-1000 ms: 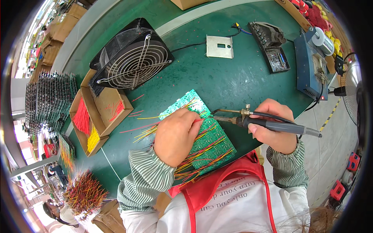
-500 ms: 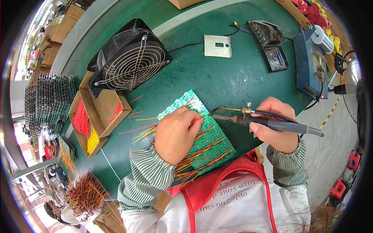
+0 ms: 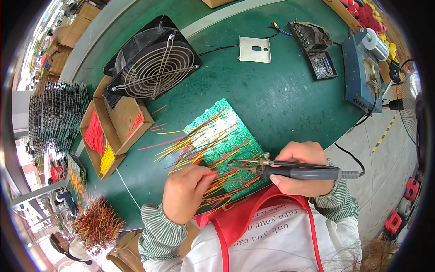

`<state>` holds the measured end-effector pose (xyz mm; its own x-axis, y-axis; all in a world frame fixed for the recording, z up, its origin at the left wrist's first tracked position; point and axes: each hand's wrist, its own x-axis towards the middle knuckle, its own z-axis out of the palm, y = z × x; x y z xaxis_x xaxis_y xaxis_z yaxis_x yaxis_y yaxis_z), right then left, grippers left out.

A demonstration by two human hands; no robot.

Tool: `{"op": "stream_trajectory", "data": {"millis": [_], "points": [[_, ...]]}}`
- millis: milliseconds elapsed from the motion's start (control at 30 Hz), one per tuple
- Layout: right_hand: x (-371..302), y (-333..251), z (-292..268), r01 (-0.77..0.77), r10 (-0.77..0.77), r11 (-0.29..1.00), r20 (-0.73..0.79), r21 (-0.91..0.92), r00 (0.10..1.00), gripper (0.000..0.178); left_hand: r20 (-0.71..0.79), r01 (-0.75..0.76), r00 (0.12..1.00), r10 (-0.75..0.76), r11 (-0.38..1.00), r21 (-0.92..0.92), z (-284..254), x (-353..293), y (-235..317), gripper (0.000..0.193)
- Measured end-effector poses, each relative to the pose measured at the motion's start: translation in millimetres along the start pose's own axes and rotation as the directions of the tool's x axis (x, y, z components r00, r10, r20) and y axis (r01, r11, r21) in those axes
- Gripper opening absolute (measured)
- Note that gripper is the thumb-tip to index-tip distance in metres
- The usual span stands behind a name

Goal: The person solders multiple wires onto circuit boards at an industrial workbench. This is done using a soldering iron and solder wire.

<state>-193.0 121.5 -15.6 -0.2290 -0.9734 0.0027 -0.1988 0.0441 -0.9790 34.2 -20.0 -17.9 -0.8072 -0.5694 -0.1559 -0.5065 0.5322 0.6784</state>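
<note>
A green circuit board panel (image 3: 248, 132) lies on the table before me, with rows of red, yellow and dark wires (image 3: 188, 140) sticking out past its left side. My right hand (image 3: 304, 170) grips a grey-handled soldering iron (image 3: 303, 173) that has a thin bent solder feed tube (image 3: 244, 161) along its top. The iron's tip points left over the lower half of the board. My left hand (image 3: 183, 192) is at the board's lower left, thumb and forefinger pinched on a red wire (image 3: 209, 174). Whether the iron touches the board I cannot tell.
A black fan (image 3: 158, 75) stands at the back left, beside a cardboard box (image 3: 118, 152) of red and yellow wires. A metal plate (image 3: 254, 50), a black parts tray (image 3: 324, 65) and a blue solder station (image 3: 360, 77) are farther off. Stacked boards (image 3: 59, 118) stand at left.
Both hands have moved nearer to me, down the board. The iron has swung lower and left across it, and the upper wire rows my left hand covered now show.
</note>
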Motion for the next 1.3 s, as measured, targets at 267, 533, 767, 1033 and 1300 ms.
{"op": "stream_trajectory", "data": {"millis": [267, 533, 767, 1033, 1300], "points": [[3.6, 3.0, 14.7, -0.032, 0.032, 0.999, 0.063, -0.005, 0.997, 0.018, -0.002, 0.042, 0.999, -0.042, 0.999, -0.026, 6.1, 1.1, -16.7, 0.009], [7.1, 4.3, 17.4, -0.041, 0.041, 0.999, 0.078, 0.003, 0.996, 0.018, 0.026, 0.071, 0.997, -0.070, 0.996, -0.045, 5.1, 2.0, -16.0, 0.009], [7.2, 1.6, 12.9, 0.010, -0.009, 1.000, 0.045, -0.022, 0.999, 0.017, 0.040, 0.065, 0.997, -0.066, 0.998, 0.010, 3.3, 4.6, -13.7, 0.008], [-2.4, 3.5, 3.9, 0.053, -0.054, 0.996, -0.018, -0.070, 0.998, 0.018, -0.168, 0.065, 0.984, -0.056, 0.997, 0.052, -4.0, 2.0, 2.7, 0.008], [-4.9, 4.8, 0.4, 0.003, -0.006, 0.997, -0.041, -0.075, 0.999, 0.020, -0.043, -0.076, 0.996, 0.079, 0.994, 0.085, 17.3, 17.2, 0.0, 0.007]]}}
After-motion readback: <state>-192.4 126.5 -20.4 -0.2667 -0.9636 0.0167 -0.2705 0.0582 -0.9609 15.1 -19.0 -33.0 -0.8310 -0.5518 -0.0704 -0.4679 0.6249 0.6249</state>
